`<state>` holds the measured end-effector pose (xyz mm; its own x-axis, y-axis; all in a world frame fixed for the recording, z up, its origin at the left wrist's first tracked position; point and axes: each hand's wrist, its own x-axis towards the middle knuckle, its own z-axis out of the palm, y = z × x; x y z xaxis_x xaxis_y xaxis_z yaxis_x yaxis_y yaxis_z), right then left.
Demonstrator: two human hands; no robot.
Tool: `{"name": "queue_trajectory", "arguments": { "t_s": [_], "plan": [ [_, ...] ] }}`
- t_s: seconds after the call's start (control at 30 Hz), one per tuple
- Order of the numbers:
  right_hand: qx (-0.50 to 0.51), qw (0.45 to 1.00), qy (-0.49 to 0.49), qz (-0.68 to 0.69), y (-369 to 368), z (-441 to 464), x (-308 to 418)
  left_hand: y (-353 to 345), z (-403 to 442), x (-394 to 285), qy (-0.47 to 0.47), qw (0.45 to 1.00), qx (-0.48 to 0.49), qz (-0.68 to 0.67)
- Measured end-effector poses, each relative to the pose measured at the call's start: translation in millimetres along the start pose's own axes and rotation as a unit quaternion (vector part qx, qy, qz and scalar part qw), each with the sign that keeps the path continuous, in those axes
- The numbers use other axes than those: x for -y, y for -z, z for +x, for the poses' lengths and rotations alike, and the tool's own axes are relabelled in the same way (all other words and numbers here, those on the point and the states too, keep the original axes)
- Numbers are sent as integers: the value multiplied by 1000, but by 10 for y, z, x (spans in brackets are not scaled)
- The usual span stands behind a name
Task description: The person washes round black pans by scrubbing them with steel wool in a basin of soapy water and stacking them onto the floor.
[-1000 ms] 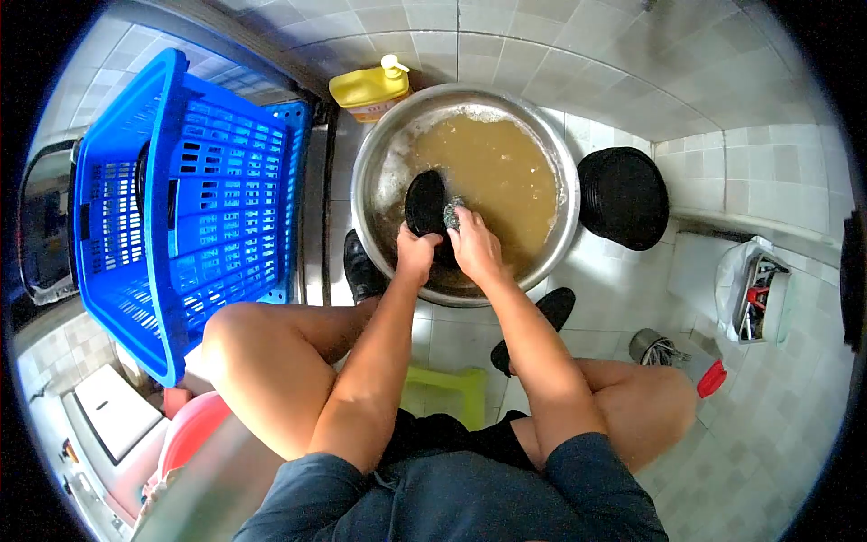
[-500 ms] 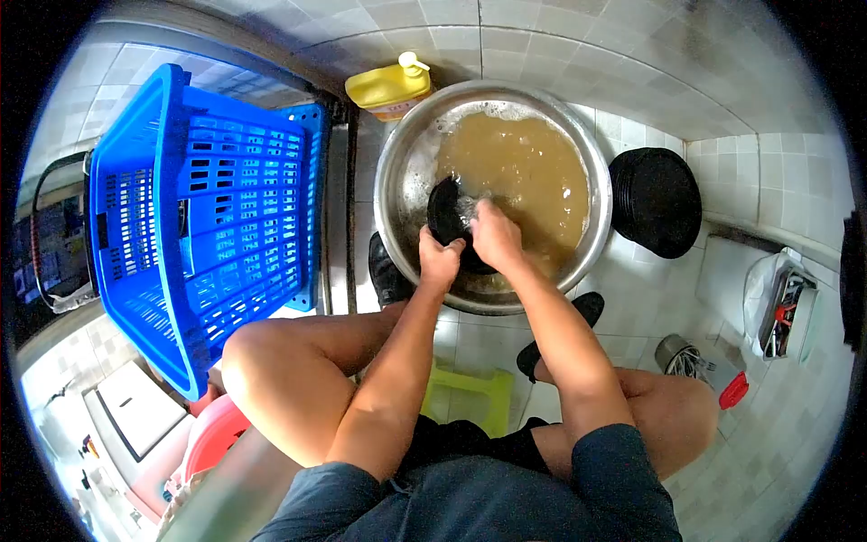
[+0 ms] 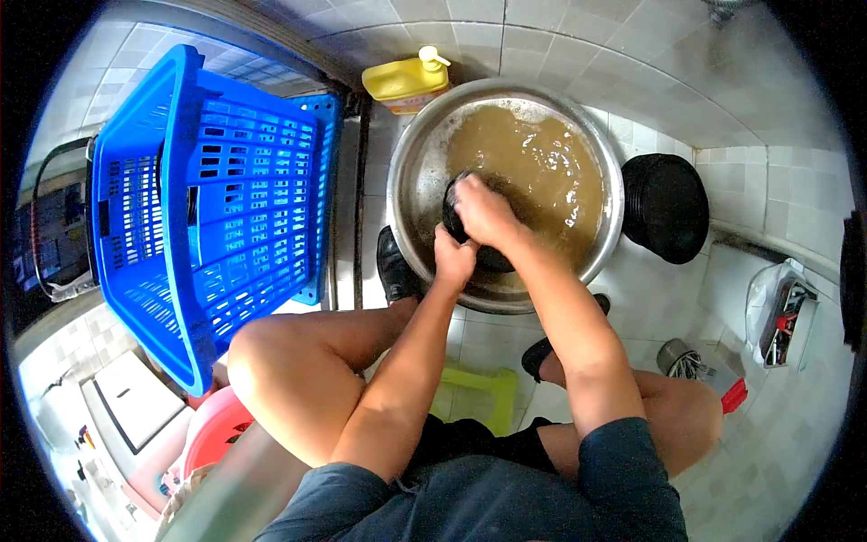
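Observation:
A wide metal basin (image 3: pixel 404 181) holds murky brown water. Over its near left part, my left hand (image 3: pixel 454 257) grips the lower edge of a black plate (image 3: pixel 450 217), which is tilted. My right hand (image 3: pixel 483 212) is closed and pressed on the upper part of that plate; the scouring pad seen earlier is hidden under its fingers. Another black item (image 3: pixel 495 260) lies partly visible beneath my wrists in the basin. To the right of the basin stands a stack of black plates (image 3: pixel 666 208).
A blue plastic basket (image 3: pixel 185 226) is at the left. Behind the basin stands a yellow pump bottle (image 3: pixel 406 79). A green stool (image 3: pixel 488 397) is beneath me. At the right are a metal pot with utensils (image 3: pixel 677 359) and a lined container (image 3: pixel 784 316). A pink tub (image 3: pixel 212 429) sits lower left.
My right hand has moved up and left, from beside the plate onto it, covering the scouring pad. My left hand keeps its grip. The whole view has shifted, so the basin appears farther right.

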<state>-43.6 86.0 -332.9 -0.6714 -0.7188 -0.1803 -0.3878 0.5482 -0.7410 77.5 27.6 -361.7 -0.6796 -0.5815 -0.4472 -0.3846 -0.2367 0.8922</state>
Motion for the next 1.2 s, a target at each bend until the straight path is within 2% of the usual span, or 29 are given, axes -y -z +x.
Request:
{"name": "queue_trajectory", "arguments": {
  "t_s": [0.07,0.13,0.2,0.23,0.27,0.33,0.4,0.47,0.5,0.53,0.6,0.63,0.67,0.73,0.77,0.87,0.9,0.93,1.0,1.03,1.07,1.13,1.17,1.2],
  "plan": [
    [92,995,13,34,85,-186,170,15,-62,-143,13,995,-11,94],
    [98,995,19,15,77,-253,87,-22,-87,-153,-17,999,-9,37],
    [-28,999,22,15,50,-233,-5,-7,-182,-243,-1,991,7,137],
    [-47,998,-46,-5,46,-167,-17,6,-131,-172,4,995,28,97],
    [-92,993,-73,-20,6,-74,-73,7,-149,-85,-2,993,25,115],
    [-118,990,-77,-25,56,-12,-14,28,-131,-99,11,988,46,146],
    [43,997,-59,-16,190,-124,93,40,-121,-28,0,989,44,139],
    [52,996,60,-28,56,-342,36,23,-85,185,-56,993,19,101],
    [75,995,62,-32,85,-392,87,-35,-198,-74,-50,996,13,73],
    [75,995,58,-32,128,-381,165,-21,-170,42,-47,996,17,73],
    [6,997,-33,-68,208,-222,288,-3,-28,220,-53,991,22,125],
    [-45,994,-66,-70,166,-94,234,-66,-193,-256,-18,982,23,186],
    [-40,990,-96,-94,225,29,237,-115,-243,-360,-34,983,6,181],
    [-44,984,-141,-95,321,181,307,-161,-264,-394,-7,990,8,139],
    [-45,985,-140,-94,351,140,363,-150,-293,-425,13,983,3,183],
    [106,981,55,-155,503,-88,561,-153,-280,-285,1,980,1,200],
    [210,959,58,-183,404,-45,541,-109,-192,6,-141,967,18,210],
    [138,970,93,-176,324,-95,527,-118,-220,5,-140,968,21,209],
    [99,973,60,-200,320,-10,436,-118,-237,-34,-57,971,24,232],
    [52,979,14,-194,334,61,397,-201,-301,-230,-99,979,-9,176],
    [7,982,-31,-187,350,133,349,-160,-244,-150,-93,973,-1,210],
    [-34,975,-125,-180,360,272,120,-153,-316,-366,4,966,11,257],
    [-59,971,-152,-172,373,284,-10,-141,-266,-172,-43,981,11,187],
    [-86,966,-179,-165,415,286,-69,-131,-233,-148,-45,981,11,186]
  ]
}}
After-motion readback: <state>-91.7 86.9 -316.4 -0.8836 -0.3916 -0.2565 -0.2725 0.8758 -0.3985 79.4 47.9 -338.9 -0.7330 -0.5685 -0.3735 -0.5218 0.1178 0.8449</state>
